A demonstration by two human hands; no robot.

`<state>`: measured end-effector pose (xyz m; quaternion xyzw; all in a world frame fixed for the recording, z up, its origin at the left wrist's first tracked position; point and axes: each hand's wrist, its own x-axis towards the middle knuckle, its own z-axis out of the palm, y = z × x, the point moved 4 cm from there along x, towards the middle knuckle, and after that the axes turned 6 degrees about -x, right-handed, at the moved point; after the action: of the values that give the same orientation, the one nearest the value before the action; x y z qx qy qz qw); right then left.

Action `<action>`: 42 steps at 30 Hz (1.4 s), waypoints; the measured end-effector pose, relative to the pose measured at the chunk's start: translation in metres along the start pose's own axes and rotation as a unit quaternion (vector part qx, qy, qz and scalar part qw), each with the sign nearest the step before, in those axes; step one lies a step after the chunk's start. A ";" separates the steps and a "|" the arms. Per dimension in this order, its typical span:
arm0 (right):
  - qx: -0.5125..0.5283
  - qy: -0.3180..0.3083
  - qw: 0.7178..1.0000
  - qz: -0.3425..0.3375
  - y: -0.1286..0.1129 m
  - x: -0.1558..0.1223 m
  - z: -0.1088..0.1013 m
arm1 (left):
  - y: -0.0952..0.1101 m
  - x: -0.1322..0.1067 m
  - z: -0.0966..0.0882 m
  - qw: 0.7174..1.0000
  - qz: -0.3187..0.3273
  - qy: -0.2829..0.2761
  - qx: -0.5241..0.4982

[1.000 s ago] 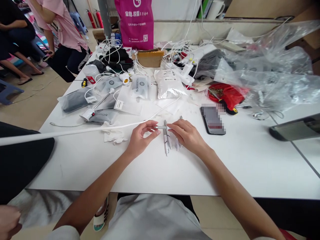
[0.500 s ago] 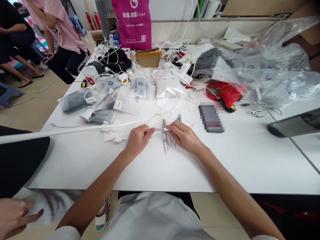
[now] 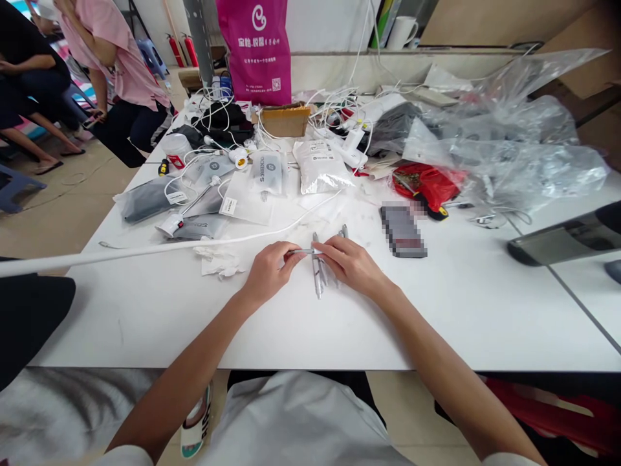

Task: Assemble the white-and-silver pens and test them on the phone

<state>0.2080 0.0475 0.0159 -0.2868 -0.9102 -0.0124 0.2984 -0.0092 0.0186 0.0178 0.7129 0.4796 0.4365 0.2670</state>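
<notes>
My left hand (image 3: 268, 272) and my right hand (image 3: 350, 264) meet over the white table (image 3: 436, 310), each pinching one end of a thin grey pen part (image 3: 305, 251) held level between them. Under my right fingers lie several grey pens (image 3: 318, 275) side by side, pointing away from me. Both hands have their fingers closed. A crumpled white tissue (image 3: 218, 261) sits just left of my left hand. A long white cable (image 3: 145, 249) runs from the left edge toward the packets behind the pens.
A dark phone (image 3: 402, 230) lies right of the pens. Behind are silver packets (image 3: 320, 167), a red bag (image 3: 429, 181), clear plastic sheeting (image 3: 509, 149), tangled white cables, a cardboard box (image 3: 284, 120) and a magenta bag (image 3: 255, 48). People sit at far left.
My hands have stayed pinched on the pen part and barely shifted. The view tilted slightly. Another person's hand at the bottom left has left the picture.
</notes>
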 end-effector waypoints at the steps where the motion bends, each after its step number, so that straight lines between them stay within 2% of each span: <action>1: -0.002 0.001 1.000 -0.004 0.000 0.000 0.000 | -0.001 0.000 0.000 1.000 -0.014 0.002 0.011; 4: -0.016 0.002 1.000 -0.007 0.001 -0.001 0.001 | -0.004 0.000 0.001 0.999 -0.037 0.002 0.027; 9: -0.020 -0.002 1.000 0.002 0.000 0.000 -0.001 | 0.003 0.000 0.003 0.996 0.082 -0.004 -0.020; 11: -0.017 -0.013 1.000 0.006 -0.002 0.001 -0.002 | 0.006 -0.002 0.004 0.994 0.105 -0.007 -0.029; 13: -0.016 -0.025 0.999 0.012 -0.003 0.002 -0.003 | 0.008 -0.003 0.004 0.996 0.086 0.005 -0.036; 17: -0.017 -0.022 0.999 0.021 -0.002 0.003 -0.002 | 0.004 -0.004 0.001 0.998 -0.024 0.021 -0.058; 19: -0.016 -0.019 0.999 0.022 0.000 0.003 -0.001 | 0.002 -0.003 0.001 0.997 -0.054 0.014 -0.059; 26: -0.082 -0.020 0.996 0.005 0.002 0.001 -0.002 | 0.005 0.001 -0.002 0.999 0.018 0.024 -0.037; 34: -0.107 0.006 0.993 0.057 0.017 0.000 -0.013 | 0.003 0.005 -0.011 0.997 0.033 0.067 -0.014; 42: -0.104 0.011 0.994 0.044 0.014 0.001 -0.013 | 0.002 0.003 -0.006 0.997 0.054 0.050 -0.019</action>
<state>0.2217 0.0568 0.0249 -0.3560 -0.8872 -0.0965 0.2772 -0.0127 0.0207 0.0235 0.7101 0.4446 0.4944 0.2317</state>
